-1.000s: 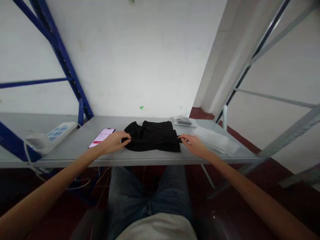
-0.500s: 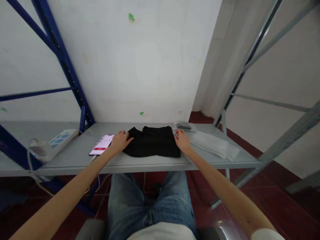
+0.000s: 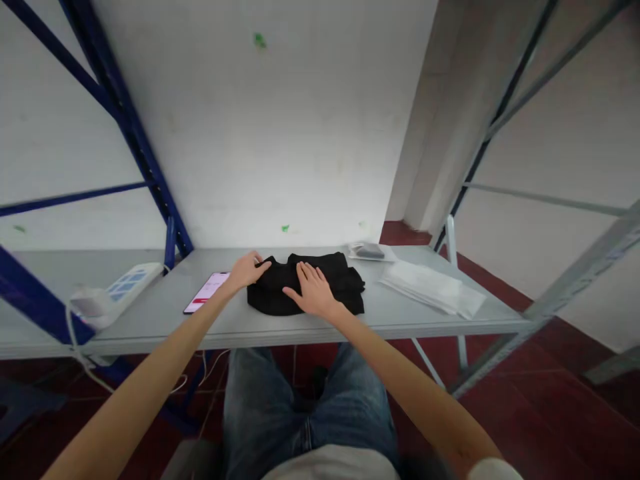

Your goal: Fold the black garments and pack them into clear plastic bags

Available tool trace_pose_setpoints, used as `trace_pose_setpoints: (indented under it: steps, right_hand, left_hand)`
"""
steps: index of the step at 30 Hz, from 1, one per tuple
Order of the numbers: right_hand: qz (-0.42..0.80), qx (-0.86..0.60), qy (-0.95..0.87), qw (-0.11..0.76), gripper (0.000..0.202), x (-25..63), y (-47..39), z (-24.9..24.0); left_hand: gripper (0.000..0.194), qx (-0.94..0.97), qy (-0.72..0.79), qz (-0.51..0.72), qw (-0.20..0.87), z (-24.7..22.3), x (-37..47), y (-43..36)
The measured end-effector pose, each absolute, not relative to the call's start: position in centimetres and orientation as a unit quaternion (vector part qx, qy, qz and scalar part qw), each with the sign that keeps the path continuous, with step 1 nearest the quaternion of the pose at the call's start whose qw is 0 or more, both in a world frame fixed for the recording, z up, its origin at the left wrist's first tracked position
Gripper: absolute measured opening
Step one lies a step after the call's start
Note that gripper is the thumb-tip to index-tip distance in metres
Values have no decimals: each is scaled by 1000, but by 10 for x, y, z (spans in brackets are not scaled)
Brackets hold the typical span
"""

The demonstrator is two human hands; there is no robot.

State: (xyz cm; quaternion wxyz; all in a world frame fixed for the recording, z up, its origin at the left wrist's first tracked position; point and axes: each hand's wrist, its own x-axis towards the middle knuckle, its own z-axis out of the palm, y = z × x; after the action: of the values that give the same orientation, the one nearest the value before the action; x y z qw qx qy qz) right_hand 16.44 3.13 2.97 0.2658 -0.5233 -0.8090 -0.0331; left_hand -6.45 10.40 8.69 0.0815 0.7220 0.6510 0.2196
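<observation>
A folded black garment [image 3: 280,293] lies on the grey tabletop in front of me, its right part creased and bunched. My right hand [image 3: 314,292] rests flat on the middle of the cloth, fingers stretched out and thumb apart. At the garment's upper left edge, my left hand [image 3: 247,270] is closed on the cloth, with the thumb on top; its fingertips are partly hidden. Just left of that hand lies a phone [image 3: 209,291] with a lit screen.
White plastic bags [image 3: 433,287] lie flat at the right, and a clear packet with something dark inside [image 3: 370,251] sits behind them. A power strip [image 3: 127,287] with a plug and cable is at the left. Blue [image 3: 135,140] and grey [image 3: 560,287] rack posts flank the table [image 3: 300,333].
My right hand has moved left from the garment's right edge onto its middle and opened flat. The cloth's right side has become bunched. My left hand has shifted slightly up along the left edge.
</observation>
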Motion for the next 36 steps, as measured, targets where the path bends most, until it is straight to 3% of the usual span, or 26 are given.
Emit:
trace_pose_setpoints:
  steps: [4, 10, 14, 18, 25, 30, 33, 36]
  right_hand:
    - [18, -541, -803, 250, 101, 138, 41, 14]
    - [52, -545, -804, 233, 96, 138, 42, 7]
    - [55, -543, -804, 237, 99, 141, 40, 7]
    - [44, -544, -800, 250, 100, 140, 39, 7]
    - [23, -539, -806, 243, 89, 140, 38, 5]
    - [20, -538, -812, 226, 87, 137, 40, 4]
    - [24, -533, -817, 219, 88, 138, 39, 8]
    - [20, -534, -811, 237, 86, 152, 33, 16]
  left_hand:
    - [34, 710, 654, 245, 90, 91, -66, 106]
    - [39, 668, 666, 246, 220, 96, -65, 104]
    - [41, 662, 699, 138, 233, 101, -68, 104]
    - [43, 686, 686, 105, 219, 106, -74, 103]
    - [40, 652, 682, 146, 298, 109, -75, 101]
    - [41, 621, 670, 251, 321, 115, -66, 107]
    - [36, 634, 663, 287, 276, 125, -42, 109]
    - [34, 679, 667, 284, 116, 134, -3, 102]
